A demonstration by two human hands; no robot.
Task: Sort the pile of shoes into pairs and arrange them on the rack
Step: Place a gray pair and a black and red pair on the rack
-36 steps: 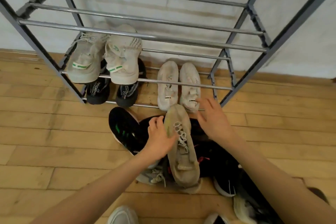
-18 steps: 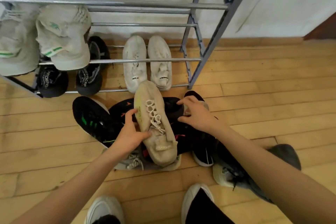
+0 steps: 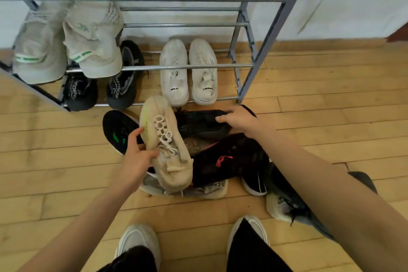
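Observation:
A beige knit sneaker (image 3: 164,139) with white laces lies on top of the shoe pile (image 3: 223,161) on the floor; my left hand (image 3: 138,154) grips its left side. My right hand (image 3: 238,120) curls over a black shoe (image 3: 198,125) at the pile's far edge. The grey metal rack (image 3: 245,28) stands behind. Its bottom level holds a dark pair (image 3: 80,93) and a white pair (image 3: 188,73); a light grey pair with green marks (image 3: 66,48) sits one level higher.
A black sneaker with a green logo (image 3: 118,131) lies left of the pile. Black and grey shoes (image 3: 284,201) lie under my right forearm. My feet in white shoes (image 3: 139,243) stand on the wooden floor. A white wall is behind the rack.
My right hand moved from the rack's white pair down onto the black shoe in the pile. My left hand keeps hold of the beige sneaker. The view shifted right and down.

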